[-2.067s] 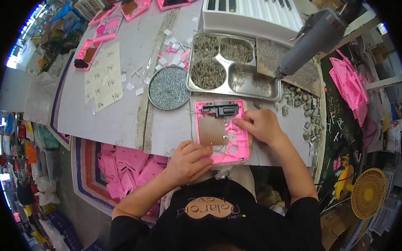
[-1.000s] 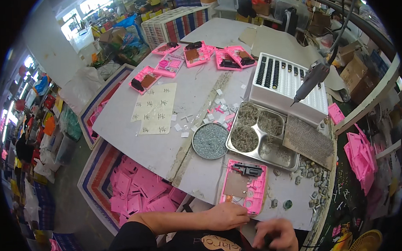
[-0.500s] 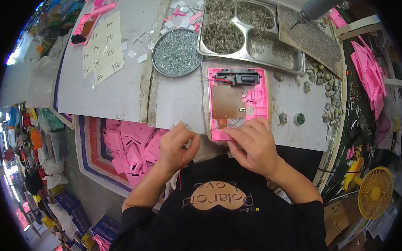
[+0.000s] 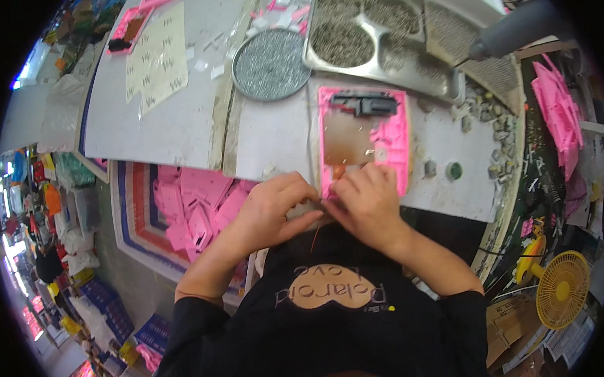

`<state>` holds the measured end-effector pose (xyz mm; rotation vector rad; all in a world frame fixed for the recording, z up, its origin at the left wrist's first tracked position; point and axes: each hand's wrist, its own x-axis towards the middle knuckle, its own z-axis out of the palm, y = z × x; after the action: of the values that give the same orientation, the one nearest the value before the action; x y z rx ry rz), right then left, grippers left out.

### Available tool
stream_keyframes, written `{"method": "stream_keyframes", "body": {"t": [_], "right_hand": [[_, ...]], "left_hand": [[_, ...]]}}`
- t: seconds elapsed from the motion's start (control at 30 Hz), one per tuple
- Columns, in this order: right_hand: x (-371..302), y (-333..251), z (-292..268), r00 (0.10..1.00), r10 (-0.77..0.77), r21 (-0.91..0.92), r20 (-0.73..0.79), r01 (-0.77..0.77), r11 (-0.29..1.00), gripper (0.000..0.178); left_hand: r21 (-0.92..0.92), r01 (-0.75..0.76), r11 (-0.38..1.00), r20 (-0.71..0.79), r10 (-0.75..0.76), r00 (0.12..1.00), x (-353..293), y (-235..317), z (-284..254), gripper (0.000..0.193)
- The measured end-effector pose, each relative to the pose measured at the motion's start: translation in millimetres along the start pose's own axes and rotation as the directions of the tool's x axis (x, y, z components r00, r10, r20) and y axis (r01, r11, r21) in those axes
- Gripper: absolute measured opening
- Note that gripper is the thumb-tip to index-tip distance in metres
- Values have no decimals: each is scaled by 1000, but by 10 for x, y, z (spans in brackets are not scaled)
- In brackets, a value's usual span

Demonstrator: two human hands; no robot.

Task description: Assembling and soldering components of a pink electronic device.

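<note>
A thin red wire [image 4: 315,237] is seemingly being handled by left hand [image 4: 273,206] and right hand [image 4: 368,203], grips indiscernible, steady pinching apparently being needed.

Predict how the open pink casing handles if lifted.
The pink casing looks like ribbed moulded plastic, so probably stiff and light. It may tip toward the far end, where the bulky black module sits. The thin reddish wire hanging near it looks floppy, might snag.
</note>
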<state>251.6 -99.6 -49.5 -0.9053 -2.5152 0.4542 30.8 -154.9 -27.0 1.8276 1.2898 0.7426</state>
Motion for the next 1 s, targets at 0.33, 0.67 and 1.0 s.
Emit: {"method": "stream_keyframes", "body": {"t": [0.33, 0.67, 1.0], "right_hand": [[312, 1439, -1341, 906, 411, 295, -95, -369, 881, 17], [3200, 3238, -1315, 983, 100, 208, -153, -67, 976, 21], [3515, 3365, -963, 954, -234, -241, -186, 186, 952, 12]], "left_hand": [[126, -336, 933, 7, 338, 941, 292, -406, 169, 19], [87, -342, 936, 113, 332, 937, 372, -463, -33, 21], [50, -259, 965, 104, 253, 962, 266, -477, 22, 23]]}}
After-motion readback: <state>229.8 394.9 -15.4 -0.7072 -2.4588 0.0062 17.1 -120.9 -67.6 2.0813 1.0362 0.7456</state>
